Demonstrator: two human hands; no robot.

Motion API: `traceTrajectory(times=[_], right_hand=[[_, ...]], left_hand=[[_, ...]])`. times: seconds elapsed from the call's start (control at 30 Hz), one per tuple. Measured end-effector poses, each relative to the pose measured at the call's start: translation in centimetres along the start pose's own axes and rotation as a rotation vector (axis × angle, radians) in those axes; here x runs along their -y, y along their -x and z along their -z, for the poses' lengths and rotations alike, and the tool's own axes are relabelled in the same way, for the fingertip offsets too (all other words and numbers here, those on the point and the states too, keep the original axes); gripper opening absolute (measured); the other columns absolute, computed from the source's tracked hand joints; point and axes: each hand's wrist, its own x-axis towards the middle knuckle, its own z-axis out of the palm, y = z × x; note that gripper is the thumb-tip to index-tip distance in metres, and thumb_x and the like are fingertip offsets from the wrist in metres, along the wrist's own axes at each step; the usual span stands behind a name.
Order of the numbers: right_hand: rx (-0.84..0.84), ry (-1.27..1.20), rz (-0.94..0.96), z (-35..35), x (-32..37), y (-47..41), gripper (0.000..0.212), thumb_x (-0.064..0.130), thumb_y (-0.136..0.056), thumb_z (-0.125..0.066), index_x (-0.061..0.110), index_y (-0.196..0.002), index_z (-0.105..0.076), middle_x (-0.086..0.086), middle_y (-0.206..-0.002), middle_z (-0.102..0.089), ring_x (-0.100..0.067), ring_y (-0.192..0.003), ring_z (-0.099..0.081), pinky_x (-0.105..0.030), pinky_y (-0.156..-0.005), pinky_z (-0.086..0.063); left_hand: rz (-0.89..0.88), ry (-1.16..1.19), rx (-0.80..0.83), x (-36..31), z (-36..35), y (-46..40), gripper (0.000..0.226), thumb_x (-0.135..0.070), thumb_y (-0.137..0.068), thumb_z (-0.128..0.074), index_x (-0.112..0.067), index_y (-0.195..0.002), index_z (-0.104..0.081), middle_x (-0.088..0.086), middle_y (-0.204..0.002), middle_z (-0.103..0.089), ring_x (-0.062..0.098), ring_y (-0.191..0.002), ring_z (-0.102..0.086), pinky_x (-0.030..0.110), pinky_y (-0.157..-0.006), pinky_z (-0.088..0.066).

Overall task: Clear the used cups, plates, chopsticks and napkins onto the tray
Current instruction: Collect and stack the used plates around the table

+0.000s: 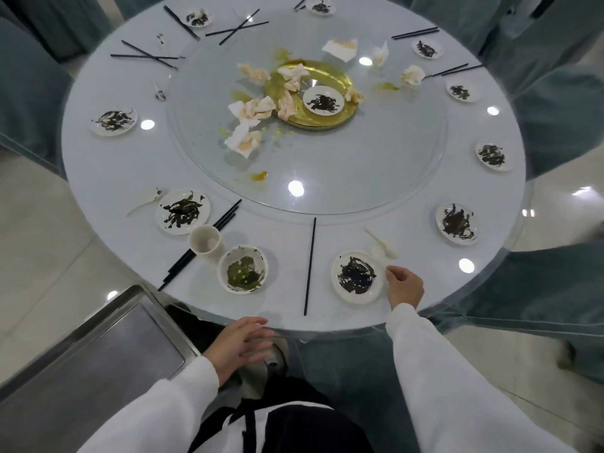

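My right hand (403, 287) pinches the right rim of a white plate (357, 276) smeared with dark sauce, near the table's front edge. My left hand (243, 341) hovers with straight fingers just below the table edge, holding nothing. A steel tray (91, 361) sits at the lower left. A dirty bowl (242, 269), a paper cup (206, 242) and black chopsticks (310, 266) lie between my hands. A white spoon (382, 245) lies behind the pinched plate. Crumpled napkins (251, 109) cover the glass turntable.
Several more dirty small plates ring the round glass table (425, 178), with chopstick pairs at the back. A gold platter (340, 83) holding a plate sits on the turntable (327, 165). Teal-covered chairs (555, 289) surround the table.
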Motion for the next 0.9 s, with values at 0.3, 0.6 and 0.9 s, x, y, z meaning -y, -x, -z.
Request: traceTrajectory(times=[0.3,0.6,0.9], right_hand=[[-0.106,0.114,-0.003,-1.1,-0.3,0.8,0.026,0.006,-0.094,-0.062,0.015,-0.109,-0.081,-0.013,-0.127,-0.071,-0.036,-0.118,-0.064,-0.043,-0.105,-0.051],[-0.089,0.022,-0.227,-2.7,-3.0,4.3,0.028,0.041,-0.092,-0.073,0.023,-0.112,-0.062,0.001,-0.102,-0.071,-0.029,-0.099,-0.065,-0.042,-0.093,-0.052],[-0.012,-0.158,-0.3,-3.4,-3.4,5.0,0.025,0.015,-0.096,-0.069,0.003,-0.118,-0.072,-0.018,-0.102,-0.078,-0.036,-0.096,-0.075,-0.044,-0.098,-0.058]], left_hand=[[0.03,0.012,-0.06,1.0,1.0,0.1,0.025,-0.019,-0.109,-0.054,-0.015,-0.128,-0.069,0.011,-0.114,-0.079,0.033,-0.114,-0.072,0.046,-0.1,-0.058],[0.046,0.008,-0.098,1.8,1.1,0.7,0.025,-0.016,-0.109,-0.052,-0.017,-0.131,-0.065,0.016,-0.126,-0.073,0.037,-0.119,-0.069,0.055,-0.111,-0.05],[-0.001,0.069,-0.124,3.0,2.2,1.7,0.028,-0.015,-0.109,-0.053,-0.02,-0.135,-0.061,0.015,-0.129,-0.07,0.037,-0.114,-0.071,0.054,-0.107,-0.054]])
